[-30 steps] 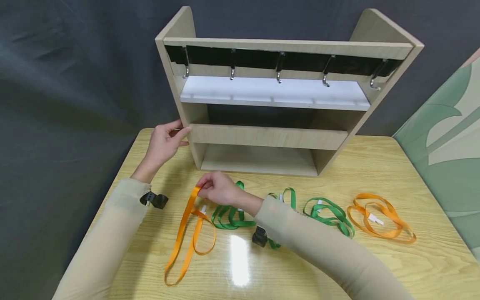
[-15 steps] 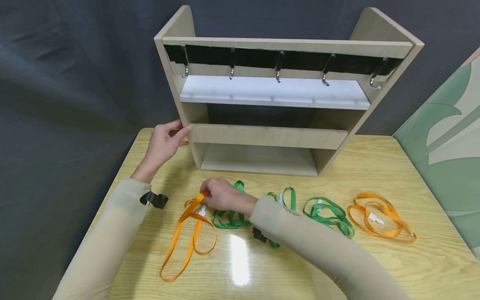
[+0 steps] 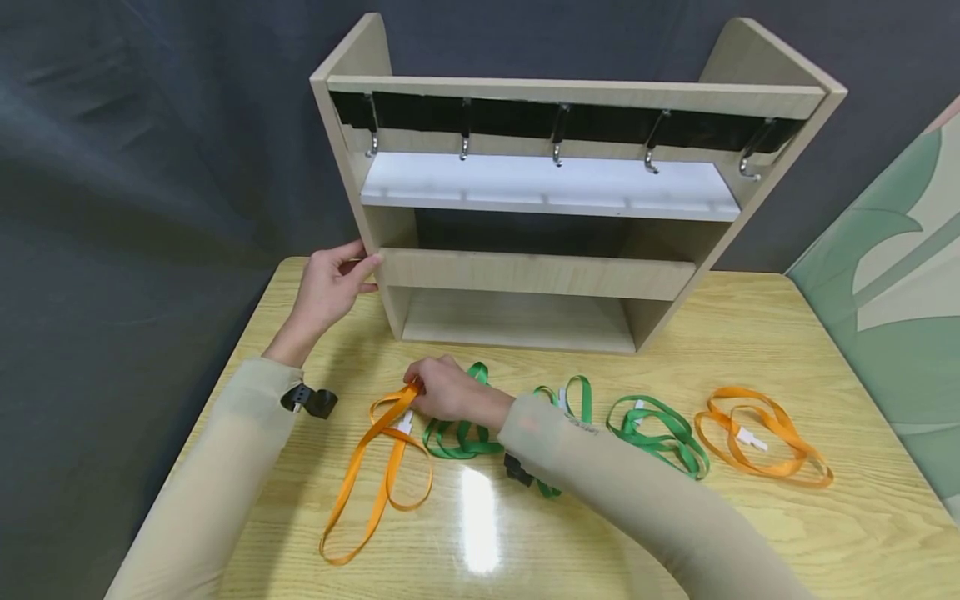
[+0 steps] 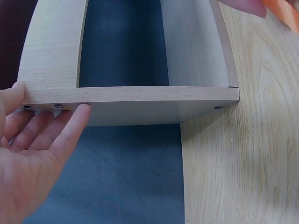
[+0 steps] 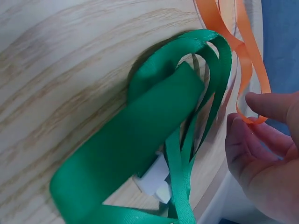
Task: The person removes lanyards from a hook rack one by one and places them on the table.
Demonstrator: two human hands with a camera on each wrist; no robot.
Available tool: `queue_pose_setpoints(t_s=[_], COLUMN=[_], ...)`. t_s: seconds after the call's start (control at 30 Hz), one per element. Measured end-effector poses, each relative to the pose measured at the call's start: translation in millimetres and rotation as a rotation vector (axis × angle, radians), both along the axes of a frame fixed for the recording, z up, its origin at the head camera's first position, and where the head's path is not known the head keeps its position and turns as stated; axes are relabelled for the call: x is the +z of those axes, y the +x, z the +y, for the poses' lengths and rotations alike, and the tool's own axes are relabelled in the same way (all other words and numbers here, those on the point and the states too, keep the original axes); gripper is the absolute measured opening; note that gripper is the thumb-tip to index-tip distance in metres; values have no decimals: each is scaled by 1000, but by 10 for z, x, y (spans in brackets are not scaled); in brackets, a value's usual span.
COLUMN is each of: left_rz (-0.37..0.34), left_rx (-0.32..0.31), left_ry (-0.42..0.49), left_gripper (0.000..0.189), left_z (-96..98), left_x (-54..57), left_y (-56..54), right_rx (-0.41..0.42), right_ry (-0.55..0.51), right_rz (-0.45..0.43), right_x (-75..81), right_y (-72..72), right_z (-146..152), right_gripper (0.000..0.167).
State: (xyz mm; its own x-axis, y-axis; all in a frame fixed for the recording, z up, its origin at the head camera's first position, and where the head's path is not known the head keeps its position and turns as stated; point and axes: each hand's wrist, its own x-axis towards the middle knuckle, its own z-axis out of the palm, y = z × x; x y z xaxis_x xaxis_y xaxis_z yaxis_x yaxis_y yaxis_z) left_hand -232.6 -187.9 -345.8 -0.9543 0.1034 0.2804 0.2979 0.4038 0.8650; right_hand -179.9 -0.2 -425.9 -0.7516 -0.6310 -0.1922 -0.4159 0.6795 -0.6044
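My left hand (image 3: 327,283) holds the left side panel of a light wooden rack (image 3: 536,272). In the left wrist view its thumb is at the panel's front edge (image 4: 140,94) and its fingers lie along the outer face. With thumb and fingertips, my right hand (image 3: 446,389) pinches the upper loop of an orange lanyard (image 3: 397,407). The rest of that lanyard trails on the table in front of the rack, its white clip (image 3: 406,422) near the hand. Just beside and partly behind the right hand lies a green lanyard (image 3: 467,452), close up in the right wrist view.
Two more green lanyards (image 3: 667,437) and a second orange lanyard (image 3: 787,433) lie in a row to the right on the wooden table (image 3: 840,533). Several metal hooks (image 3: 557,154) hang along the rack's upper bar, above a white shelf (image 3: 540,179). Dark cloth (image 3: 150,208) hangs behind.
My right hand has shifted a little to the right, drawing the orange lanyard's pinched end along and changing the lie of its loop. The left hand stays on the rack.
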Motion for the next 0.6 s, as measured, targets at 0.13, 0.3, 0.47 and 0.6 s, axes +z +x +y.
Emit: queue_pose_setpoints(t_s=[0.13, 0.3, 0.47, 0.6], left_rz=[-1, -2, 6, 18], left_rx=[-2, -3, 2, 10], left_ry=[-7, 13, 25, 30], left_gripper=[37, 37, 37, 36], left_z=[53, 21, -30, -37], left_x=[138, 36, -77, -96], left_y=[105, 23, -60, -66], right_rx=[-11, 12, 22, 26], right_ry=[13, -5, -85, -196], right_rz=[-12, 6, 43, 146], right_x=[4, 62, 240, 432], right_y=[-22, -47, -37, -5], right_z=[5, 127, 295, 522], right_gripper=[40, 45, 36, 30])
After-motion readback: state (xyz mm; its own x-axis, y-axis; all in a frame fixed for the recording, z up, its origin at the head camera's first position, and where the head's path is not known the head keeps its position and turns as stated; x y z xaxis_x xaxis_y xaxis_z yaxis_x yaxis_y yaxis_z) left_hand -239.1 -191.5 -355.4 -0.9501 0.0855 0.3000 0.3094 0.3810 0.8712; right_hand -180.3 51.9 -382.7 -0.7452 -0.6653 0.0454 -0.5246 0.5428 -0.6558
